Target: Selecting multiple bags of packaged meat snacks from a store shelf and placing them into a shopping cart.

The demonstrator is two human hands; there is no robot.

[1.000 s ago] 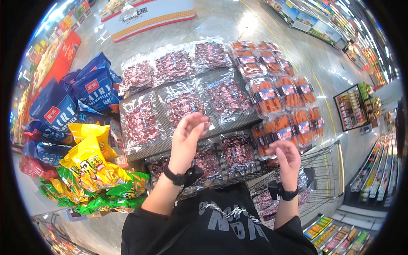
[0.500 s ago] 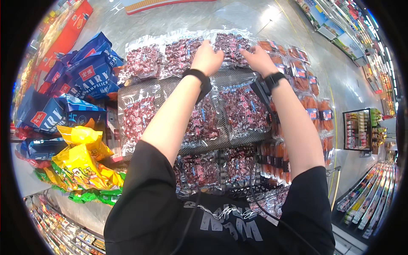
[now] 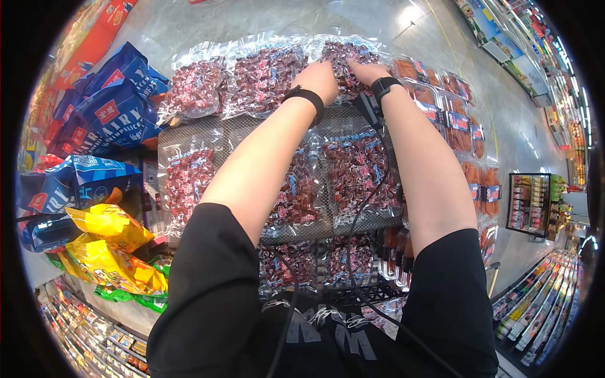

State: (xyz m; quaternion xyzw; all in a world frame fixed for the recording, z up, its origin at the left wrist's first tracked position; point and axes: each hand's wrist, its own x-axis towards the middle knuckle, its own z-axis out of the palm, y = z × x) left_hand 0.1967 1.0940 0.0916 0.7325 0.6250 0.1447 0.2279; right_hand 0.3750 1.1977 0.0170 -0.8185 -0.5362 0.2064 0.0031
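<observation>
Both hands are at the far row of the display, on a see-through bag [image 3: 348, 57] packed with small dark-red wrapped pieces. My left hand [image 3: 317, 82] has its fingers curled closed at the bag's left side, the fingertips partly hidden. At the right side my right hand [image 3: 369, 72] is closed on the same bag, its thumb side toward the middle. Immediately left of my left hand lies a similar bag [image 3: 266, 74], with another bag [image 3: 194, 85] beyond it. Nearer me, more such bags [image 3: 360, 169] rest flat on a dark mesh surface [image 3: 252, 129].
Blue snack bags [image 3: 116, 110] and yellow bags [image 3: 113, 258] stand along the left. Plastic boxes of orange-brown food [image 3: 457, 120] are stacked on the right. A thin black cable [image 3: 353, 252] hangs before my chest. A small rack [image 3: 529, 205] stands off right.
My view has shifted a little, and my hands have come closer together over the far-right bag. The right hand's fingers now bend down onto it.
</observation>
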